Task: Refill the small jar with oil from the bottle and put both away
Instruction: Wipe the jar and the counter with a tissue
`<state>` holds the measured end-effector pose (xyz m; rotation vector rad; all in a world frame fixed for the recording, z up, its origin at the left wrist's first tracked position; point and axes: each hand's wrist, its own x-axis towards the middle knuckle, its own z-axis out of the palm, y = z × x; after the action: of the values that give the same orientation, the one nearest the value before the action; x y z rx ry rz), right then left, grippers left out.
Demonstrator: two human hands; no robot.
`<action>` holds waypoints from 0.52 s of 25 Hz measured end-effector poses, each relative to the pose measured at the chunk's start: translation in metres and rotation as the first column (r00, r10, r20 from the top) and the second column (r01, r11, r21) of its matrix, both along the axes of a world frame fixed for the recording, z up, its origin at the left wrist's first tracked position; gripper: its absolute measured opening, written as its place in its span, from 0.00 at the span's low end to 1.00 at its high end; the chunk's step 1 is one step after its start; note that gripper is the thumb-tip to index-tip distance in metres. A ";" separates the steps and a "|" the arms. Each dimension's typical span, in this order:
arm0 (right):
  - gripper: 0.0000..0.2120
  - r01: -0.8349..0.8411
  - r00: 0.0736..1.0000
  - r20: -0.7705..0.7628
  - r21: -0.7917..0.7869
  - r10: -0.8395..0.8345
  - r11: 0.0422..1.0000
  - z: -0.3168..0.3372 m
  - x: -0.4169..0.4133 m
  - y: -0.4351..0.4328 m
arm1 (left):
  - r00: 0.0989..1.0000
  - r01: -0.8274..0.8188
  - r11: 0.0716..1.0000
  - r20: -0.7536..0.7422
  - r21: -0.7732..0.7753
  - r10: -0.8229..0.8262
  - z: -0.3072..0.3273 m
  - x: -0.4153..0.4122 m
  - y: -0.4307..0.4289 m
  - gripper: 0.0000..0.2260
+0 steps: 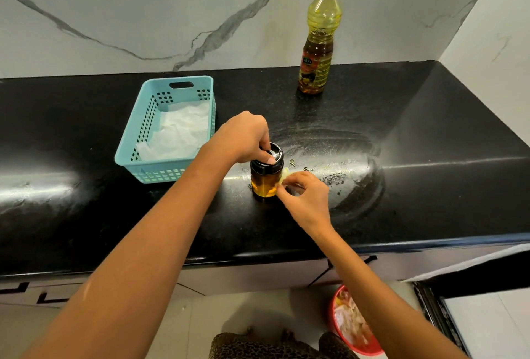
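The black table (415, 129) runs along a veined marble wall, and its sheen is broken by a wide greasy smear (329, 169) spreading from the middle toward the right end. A pale blue basket (160, 172), lined with white paper (177, 129), sits left of centre, about midway between the front and rear edges. The oil bottle (318, 43) stands upright close to the rear edge, toward the right rear corner. Its red cap is on and it is part full. The small jar (263, 183) stands upright nearer the front edge, just right of the basket, with amber oil showing well up the glass and its black lid (274, 155) seated. The left hand (243, 138) comes down from above, its grip curled round the lid rim and steadying the jar. The right hand (307, 201) lies just beside the jar on its right, its grip pinched together on a small scrap of tissue (285, 175) that is pressed to the glass wall. On the floor below the front edge, a red bin (334, 315) holds crumpled waste. Assessment: filling appears complete and the jar is being wiped down, with storing both vessels outstanding. The jar's long axis is vertical, directly beneath the left grip, so it can be lifted straight up. The bottle lies well apart, rearward and to the right, which makes the right hand the nearer one for it once the tissue is dropped. Oily glass presents a slip risk.
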<state>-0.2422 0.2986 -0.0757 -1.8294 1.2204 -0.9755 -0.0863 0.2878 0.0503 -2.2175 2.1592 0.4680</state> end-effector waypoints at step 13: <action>0.06 0.104 0.949 0.245 0.349 -0.198 0.931 0.015 0.017 -0.003 | 0.999 0.010 1.000 0.044 -0.013 -0.009 0.002 -0.003 0.003 0.16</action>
<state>-0.2256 0.2955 -0.0611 -1.3033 1.2760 -1.0016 -0.0893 0.2910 0.0519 -2.2017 2.1560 0.4015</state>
